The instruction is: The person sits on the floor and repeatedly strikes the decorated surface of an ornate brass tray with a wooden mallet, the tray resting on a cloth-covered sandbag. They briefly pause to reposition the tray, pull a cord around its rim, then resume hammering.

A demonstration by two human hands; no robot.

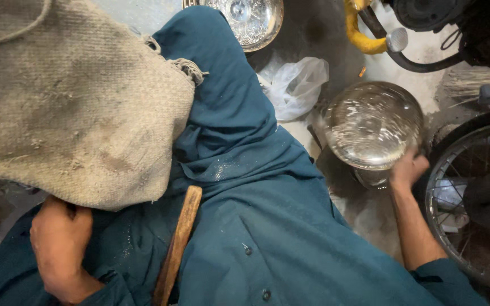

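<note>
My right hand [407,170] grips the lower rim of a shiny round metal bowl [372,124], held tilted above the ground at the right. My left hand [58,243] rests at the lower left, its fingers tucked under the edge of a coarse burlap sack [69,102] lying over my knee. A wooden stick [178,243] lies across my lap on my teal clothing [256,215]. A second patterned metal dish [248,20] sits at the top centre.
A spoked wheel with a tyre [472,198] stands at the right edge. A crumpled white plastic bag [293,85] lies on the ground past my knee. A yellow-wrapped bar and black parts [364,34] are at the top right.
</note>
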